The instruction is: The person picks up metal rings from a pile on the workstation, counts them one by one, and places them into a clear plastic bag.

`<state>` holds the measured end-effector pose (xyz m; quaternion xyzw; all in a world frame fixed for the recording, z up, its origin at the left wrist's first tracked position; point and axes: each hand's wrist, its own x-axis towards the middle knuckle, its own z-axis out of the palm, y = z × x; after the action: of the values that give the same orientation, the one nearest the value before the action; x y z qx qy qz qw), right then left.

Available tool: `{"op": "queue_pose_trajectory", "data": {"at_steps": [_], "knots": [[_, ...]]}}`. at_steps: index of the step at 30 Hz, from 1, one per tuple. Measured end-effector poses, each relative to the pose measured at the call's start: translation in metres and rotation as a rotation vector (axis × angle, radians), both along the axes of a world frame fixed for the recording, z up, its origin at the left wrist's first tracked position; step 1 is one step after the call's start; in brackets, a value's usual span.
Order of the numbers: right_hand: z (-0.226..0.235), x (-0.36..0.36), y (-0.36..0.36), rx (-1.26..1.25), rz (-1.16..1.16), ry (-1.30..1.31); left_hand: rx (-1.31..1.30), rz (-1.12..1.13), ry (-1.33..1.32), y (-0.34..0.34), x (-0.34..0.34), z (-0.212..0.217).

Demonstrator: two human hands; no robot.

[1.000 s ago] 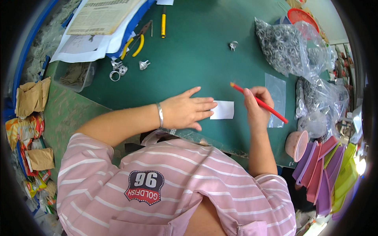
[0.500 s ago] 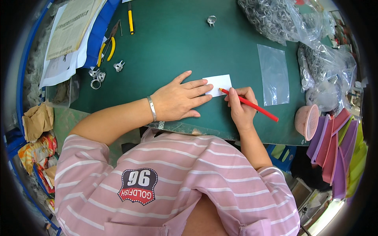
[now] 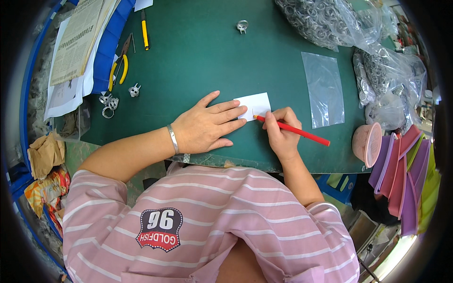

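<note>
My left hand [image 3: 203, 123] lies flat with fingers spread, its fingertips resting on the left side of a small white paper card [image 3: 261, 100]. A silver bangle [image 3: 173, 139] circles that wrist. In my right hand [image 3: 283, 136] is a slim red pen [image 3: 306, 135], pinched between thumb and fingers. Its yellowish tip meets the lower part of the card, where a short thin dark line shows. Right of my right hand, a flat clear plastic bag [image 3: 323, 89] lies on the green table [image 3: 198, 52].
Silver rings [image 3: 108, 104] lie at the left, near yellow-handled pliers [image 3: 119, 70] and a yellow-and-black pen-like tool [image 3: 145, 35]. A single ring [image 3: 242, 26] sits at the back. Bags of rings [image 3: 321, 19] fill the far right, with a pink cup [image 3: 366, 144] at the right edge.
The pen tip has moved slightly toward me on the card, and a short dark line is now visible beside it. The whole view has shifted a little.
</note>
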<state>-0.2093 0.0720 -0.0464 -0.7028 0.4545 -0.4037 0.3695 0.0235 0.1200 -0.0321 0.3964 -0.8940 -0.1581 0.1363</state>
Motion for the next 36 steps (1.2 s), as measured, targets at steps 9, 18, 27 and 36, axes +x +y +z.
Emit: {"op": "queue_pose_trajectory", "data": {"at_steps": [9, 18, 27, 36], "knots": [[-0.008, 0.001, -0.011, -0.009, -0.041, -0.021, 0.008, -0.004, 0.02, -0.001, 0.001, 0.0], [-0.007, 0.007, -0.01, -0.01, -0.016, -0.052, 0.006, -0.005, 0.028, -0.001, 0.001, 0.0], [-0.005, 0.011, -0.01, -0.026, -0.018, -0.015, -0.002, -0.001, 0.031, -0.001, 0.001, 0.0], [-0.007, 0.006, -0.011, -0.043, 0.012, 0.011, 0.0, -0.002, 0.019, -0.001, 0.0, 0.0]]}}
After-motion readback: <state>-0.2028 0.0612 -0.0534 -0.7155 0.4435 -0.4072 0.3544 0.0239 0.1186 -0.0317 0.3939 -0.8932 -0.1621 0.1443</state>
